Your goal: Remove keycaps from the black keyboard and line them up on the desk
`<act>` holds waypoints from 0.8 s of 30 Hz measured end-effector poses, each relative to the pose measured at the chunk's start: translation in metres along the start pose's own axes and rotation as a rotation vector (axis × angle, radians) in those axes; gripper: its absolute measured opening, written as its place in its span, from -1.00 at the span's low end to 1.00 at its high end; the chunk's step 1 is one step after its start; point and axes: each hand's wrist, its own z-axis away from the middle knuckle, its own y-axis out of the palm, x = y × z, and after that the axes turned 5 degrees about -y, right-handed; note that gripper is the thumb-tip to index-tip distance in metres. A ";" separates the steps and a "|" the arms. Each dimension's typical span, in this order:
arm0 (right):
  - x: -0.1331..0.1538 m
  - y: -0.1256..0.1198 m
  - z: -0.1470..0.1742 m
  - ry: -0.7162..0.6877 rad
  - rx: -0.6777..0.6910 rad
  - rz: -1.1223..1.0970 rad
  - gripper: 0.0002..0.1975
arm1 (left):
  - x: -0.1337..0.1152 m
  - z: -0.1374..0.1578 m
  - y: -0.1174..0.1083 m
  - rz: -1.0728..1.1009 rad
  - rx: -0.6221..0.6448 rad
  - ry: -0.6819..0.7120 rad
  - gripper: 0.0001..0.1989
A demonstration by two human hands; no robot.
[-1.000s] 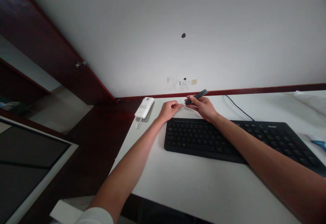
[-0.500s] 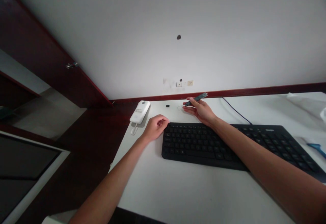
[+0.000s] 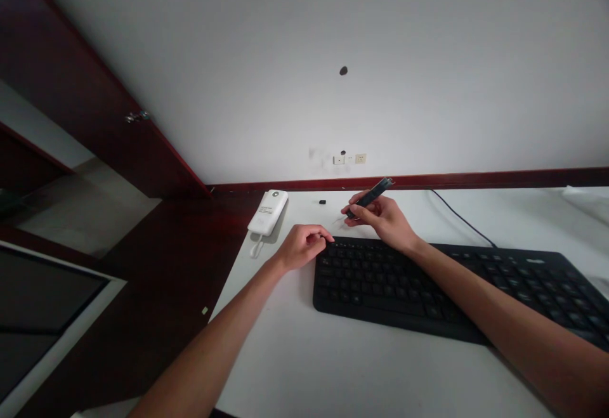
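Evidently, right fingers (image 3: 365, 214) pinch a dark tool (image 3: 373, 195); left fingers (image 3: 325, 232) curl half-open.

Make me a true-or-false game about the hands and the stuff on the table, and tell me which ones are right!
1. The right hand holds a dark pen-like tool. True.
2. The left hand is wrapped around the white gadget. False: it is by the far left corner of the keyboard, and the white gadget lies apart from it.
3. A small black piece lies on the table, touching neither hand. True.
4. The keyboard is bright white. False: it is black.
5. A dark cable meets the far edge of the keyboard. True.
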 end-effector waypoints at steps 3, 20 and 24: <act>0.001 0.006 0.003 0.022 0.046 0.041 -0.54 | 0.002 -0.001 0.000 0.014 -0.011 0.001 -0.75; -0.001 0.007 0.006 0.059 0.174 0.123 -0.62 | 0.008 -0.001 -0.001 0.023 -0.012 0.020 -0.72; -0.001 0.007 0.007 0.079 0.184 0.120 -0.60 | 0.007 -0.001 -0.002 0.039 0.006 0.018 -0.71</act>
